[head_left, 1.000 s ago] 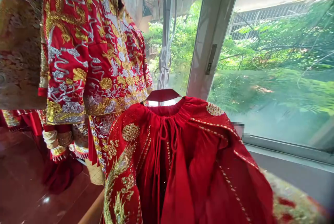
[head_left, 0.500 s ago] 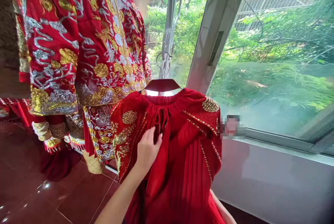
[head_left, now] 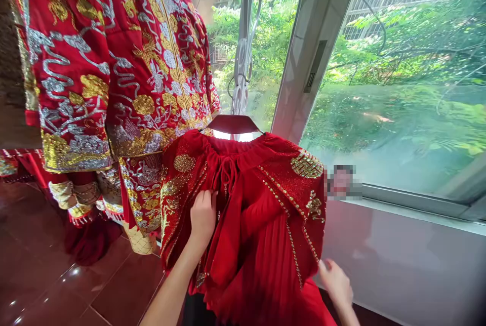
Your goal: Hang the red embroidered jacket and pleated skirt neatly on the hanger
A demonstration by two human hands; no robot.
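Note:
A red cape-like garment [head_left: 258, 225] with gold beading and a tied cord at its neck hangs from a dark red hanger [head_left: 233, 123]. My left hand [head_left: 204, 214] is closed on the beaded front edge of the cape, just below the tie, with the fingertips partly tucked against the cloth. Lower down on the right, my right hand [head_left: 337, 283] pinches the cape's outer beaded edge and holds it out to the side. Pleated red fabric shows between the hands.
On the left hangs a red jacket [head_left: 129, 78] heavily embroidered in gold and silver. Behind the hanger stands a pale post [head_left: 241, 63]. A sliding window [head_left: 319, 68] and its sill are at the right, over a light wall [head_left: 402, 265]. Dark red tiles [head_left: 117, 290] cover the floor.
My right hand has come out from behind the garment to its right edge, spreading the cape's right side. My left hand has shifted slightly left and closed on the front edge.

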